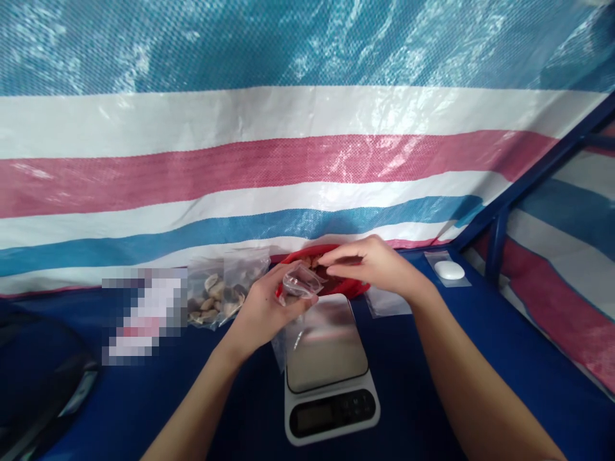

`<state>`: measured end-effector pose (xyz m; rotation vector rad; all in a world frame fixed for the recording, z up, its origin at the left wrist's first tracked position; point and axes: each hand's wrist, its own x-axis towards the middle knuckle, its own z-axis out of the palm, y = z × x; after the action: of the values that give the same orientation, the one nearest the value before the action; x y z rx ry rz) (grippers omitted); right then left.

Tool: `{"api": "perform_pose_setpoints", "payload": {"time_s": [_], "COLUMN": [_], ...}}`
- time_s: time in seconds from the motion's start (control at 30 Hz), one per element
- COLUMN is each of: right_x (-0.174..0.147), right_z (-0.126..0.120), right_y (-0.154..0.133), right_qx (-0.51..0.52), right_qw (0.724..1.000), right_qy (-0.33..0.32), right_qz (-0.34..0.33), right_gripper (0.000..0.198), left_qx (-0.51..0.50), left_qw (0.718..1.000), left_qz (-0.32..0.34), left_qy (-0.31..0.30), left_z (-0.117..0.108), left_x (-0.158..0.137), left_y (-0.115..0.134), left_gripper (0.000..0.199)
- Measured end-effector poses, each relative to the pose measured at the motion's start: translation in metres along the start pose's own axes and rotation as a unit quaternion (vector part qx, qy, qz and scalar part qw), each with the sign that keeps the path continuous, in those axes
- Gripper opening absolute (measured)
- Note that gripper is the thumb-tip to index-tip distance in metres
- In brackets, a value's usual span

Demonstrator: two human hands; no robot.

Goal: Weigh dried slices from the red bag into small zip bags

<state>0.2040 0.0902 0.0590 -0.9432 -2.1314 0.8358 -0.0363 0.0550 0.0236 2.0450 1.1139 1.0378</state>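
My left hand (269, 307) is closed on a small clear plastic bag (302, 280), whose mouth gapes toward the right. The bag is held above the far left part of a kitchen scale (331, 358) with a steel plate and a dark display. Just behind it stands a red basin (353, 288) with brownish pieces (312, 261) inside, partly covered by my hands. My right hand (375, 264) reaches over the basin from the right, fingers drawn together in a pinch beside the bag's mouth. What lies between those fingertips is too small to make out.
Left of my hands lie clear bags (214, 301) of pale brown chunks. A flat clear bag (389, 302) rests right of the basin, and a white oval object (450, 270) lies on a small bag farther right. A striped tarp (288, 153) hangs behind the blue table (403, 397).
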Motion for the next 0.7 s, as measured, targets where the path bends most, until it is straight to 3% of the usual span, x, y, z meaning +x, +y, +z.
{"api": "perform_pose_setpoints", "payload": {"time_s": [0.13,0.23,0.4,0.53,0.7], "right_x": [-0.003,0.001,0.008,0.008,0.007], "right_z": [-0.013,-0.008,0.01,0.018,0.026], "right_y": [0.026,0.043,0.052,0.049,0.052], "right_qx": [-0.092,-0.191,-0.35,-0.383,-0.392], "right_qw": [0.993,0.976,0.918,0.896,0.89], "right_qy": [0.024,-0.049,-0.127,-0.145,-0.134], "right_qz": [0.067,0.097,0.136,0.172,0.189], "right_gripper": [0.021,0.023,0.028,0.027,0.029], "left_qx": [-0.004,-0.007,0.0,-0.003,-0.019], "left_qw": [1.0,1.0,1.0,1.0,0.999], "left_qz": [-0.012,-0.017,-0.017,-0.028,-0.038], "left_qy": [-0.003,-0.004,-0.009,-0.014,-0.009], "left_z": [-0.005,-0.005,-0.004,-0.004,-0.003], "left_x": [0.0,0.001,0.002,0.002,0.002], "left_y": [-0.002,-0.001,0.001,0.001,0.002], "left_gripper": [0.026,0.025,0.026,0.027,0.023]}}
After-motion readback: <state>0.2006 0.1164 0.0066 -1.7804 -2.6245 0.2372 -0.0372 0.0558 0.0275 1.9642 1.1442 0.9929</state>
